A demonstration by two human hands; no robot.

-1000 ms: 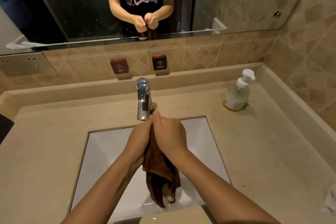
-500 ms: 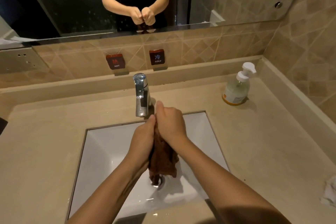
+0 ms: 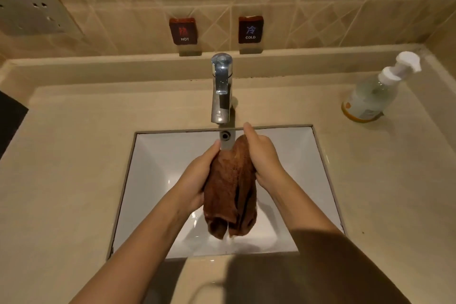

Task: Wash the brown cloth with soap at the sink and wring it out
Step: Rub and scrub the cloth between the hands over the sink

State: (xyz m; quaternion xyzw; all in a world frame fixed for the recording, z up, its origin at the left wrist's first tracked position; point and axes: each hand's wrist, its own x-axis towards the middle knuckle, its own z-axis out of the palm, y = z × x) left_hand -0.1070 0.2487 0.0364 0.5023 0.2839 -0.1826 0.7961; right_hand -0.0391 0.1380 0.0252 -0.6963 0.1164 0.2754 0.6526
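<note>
The brown cloth (image 3: 230,185) hangs bunched and wet over the white sink basin (image 3: 158,155), its lower end just above the basin floor. My left hand (image 3: 197,180) grips its left side and my right hand (image 3: 262,158) grips its upper right side. The cloth's top sits just below and in front of the chrome tap (image 3: 220,86). A clear soap pump bottle (image 3: 375,91) with a white head stands on the counter at the far right, apart from both hands.
The beige stone counter (image 3: 74,168) surrounds the basin. Red HOT (image 3: 183,31) and COLD (image 3: 250,29) signs are on the tiled wall behind the tap. A socket plate (image 3: 32,13) is at the far left, and the mirror edge runs along the top.
The view tilted down and closer. My hands moved apart from a tight top grip to holding the cloth's two sides, and the cloth now looks broader and less twisted.
</note>
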